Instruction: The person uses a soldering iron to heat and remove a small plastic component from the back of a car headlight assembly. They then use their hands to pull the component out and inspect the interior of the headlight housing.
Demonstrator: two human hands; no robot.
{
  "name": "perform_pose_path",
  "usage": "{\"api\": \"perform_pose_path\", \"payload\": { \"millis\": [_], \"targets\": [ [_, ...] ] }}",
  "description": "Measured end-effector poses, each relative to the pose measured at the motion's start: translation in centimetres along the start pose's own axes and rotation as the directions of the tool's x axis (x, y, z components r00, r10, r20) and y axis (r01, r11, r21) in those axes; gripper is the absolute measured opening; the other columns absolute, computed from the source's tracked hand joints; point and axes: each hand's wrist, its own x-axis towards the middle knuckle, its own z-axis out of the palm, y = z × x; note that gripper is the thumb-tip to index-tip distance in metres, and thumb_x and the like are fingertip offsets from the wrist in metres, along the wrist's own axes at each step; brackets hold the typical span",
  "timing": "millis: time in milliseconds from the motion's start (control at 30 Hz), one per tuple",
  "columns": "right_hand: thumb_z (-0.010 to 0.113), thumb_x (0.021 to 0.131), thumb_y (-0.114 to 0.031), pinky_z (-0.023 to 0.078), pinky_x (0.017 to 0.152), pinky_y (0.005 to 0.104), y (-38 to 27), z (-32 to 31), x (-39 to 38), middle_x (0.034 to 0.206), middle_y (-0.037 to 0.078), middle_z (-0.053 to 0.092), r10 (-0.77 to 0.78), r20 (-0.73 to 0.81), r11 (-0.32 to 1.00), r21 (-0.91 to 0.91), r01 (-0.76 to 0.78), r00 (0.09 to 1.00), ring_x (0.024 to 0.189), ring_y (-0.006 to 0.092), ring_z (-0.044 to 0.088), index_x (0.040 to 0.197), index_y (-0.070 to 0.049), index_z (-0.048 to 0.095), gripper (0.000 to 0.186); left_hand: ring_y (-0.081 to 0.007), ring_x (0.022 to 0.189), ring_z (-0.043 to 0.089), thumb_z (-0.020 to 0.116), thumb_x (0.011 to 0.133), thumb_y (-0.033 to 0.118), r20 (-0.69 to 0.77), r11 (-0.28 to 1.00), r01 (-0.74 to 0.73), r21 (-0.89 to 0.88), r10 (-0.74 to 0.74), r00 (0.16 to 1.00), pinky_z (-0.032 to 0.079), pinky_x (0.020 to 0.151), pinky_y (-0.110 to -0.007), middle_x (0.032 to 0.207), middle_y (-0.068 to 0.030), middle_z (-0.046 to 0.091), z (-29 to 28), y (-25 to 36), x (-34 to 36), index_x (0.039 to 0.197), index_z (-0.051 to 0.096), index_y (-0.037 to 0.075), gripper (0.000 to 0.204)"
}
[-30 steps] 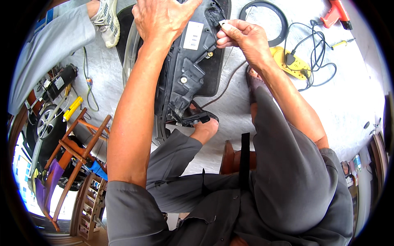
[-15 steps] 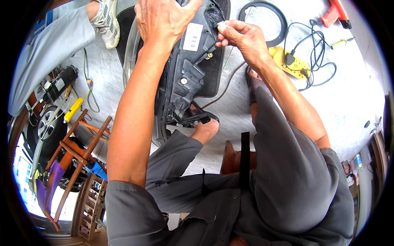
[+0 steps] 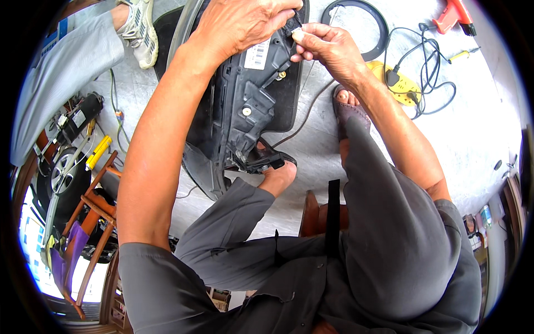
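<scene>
Between the hands: one large black plastic car-lamp housing with a clear curved lens edge (image 3: 245,106) is standing upright on the floor, leaning against the person's left shin.
Left hand (image 3: 239,25): is curling over the top edge of the housing, fingers closed and gripping it.
Right hand (image 3: 325,47): is pinching one small pale piece at the housing's top right corner, thumb and forefinger pressed together; what the piece is cannot be told.
Below the hands: one white label patch (image 3: 257,54) is sitting on the back of the housing, and one thin dark cable (image 3: 303,119) is trailing from near the right hand down across the grey concrete floor (image 3: 473,139).
Feet: two sandalled feet are showing, one just under the housing (image 3: 278,172) and one under the right forearm (image 3: 347,108).
Right of the right hand: one black rubber ring (image 3: 378,16), one yellow power strip with black plugs and cords (image 3: 403,83), one red tool (image 3: 453,14), one yellow-handled screwdriver (image 3: 461,54).
Left of the left hand: another person's grey trouser leg (image 3: 61,72) and one pale sneaker (image 3: 139,28) are resting on the floor.
Far lower left of the left arm: one wooden chair (image 3: 89,222) and one small wheel (image 3: 61,178).
</scene>
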Motion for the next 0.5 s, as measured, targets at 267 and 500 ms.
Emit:
{"api": "perform_pose_path", "payload": {
  "millis": [267,500],
  "targets": [
    [0.063,0.099,-0.015,0.058,0.079,0.0284,0.9,-0.4,-1.1,0.078,0.000,0.060,0.003,0.110,0.956,0.290,-0.035,0.994,0.069,0.0076,0.060,0.124,0.000,0.063,0.029,-0.0244,0.103,0.059,0.067,0.089,0.025,0.098,0.997,-0.081,0.002,0.080,0.992,0.043,0.093,-0.046,0.092,-0.0040,0.061,-0.1,-1.2,0.9,0.089,0.070,0.014,0.011],
    [0.062,0.098,-0.014,0.054,0.078,0.0319,1.5,0.5,-2.2,0.080,-0.001,0.057,0.026,0.152,0.796,0.595,-0.112,0.988,0.075,0.0090,0.057,0.131,-0.002,0.058,0.035,-0.0253,0.104,0.059,0.068,0.088,0.022,-0.055,0.985,-0.122,0.122,0.130,0.990,0.048,0.088,-0.042,0.093,-0.0041,0.062,0.1,-0.1,0.4,0.088,0.070,0.014,0.008]
  ]
}}
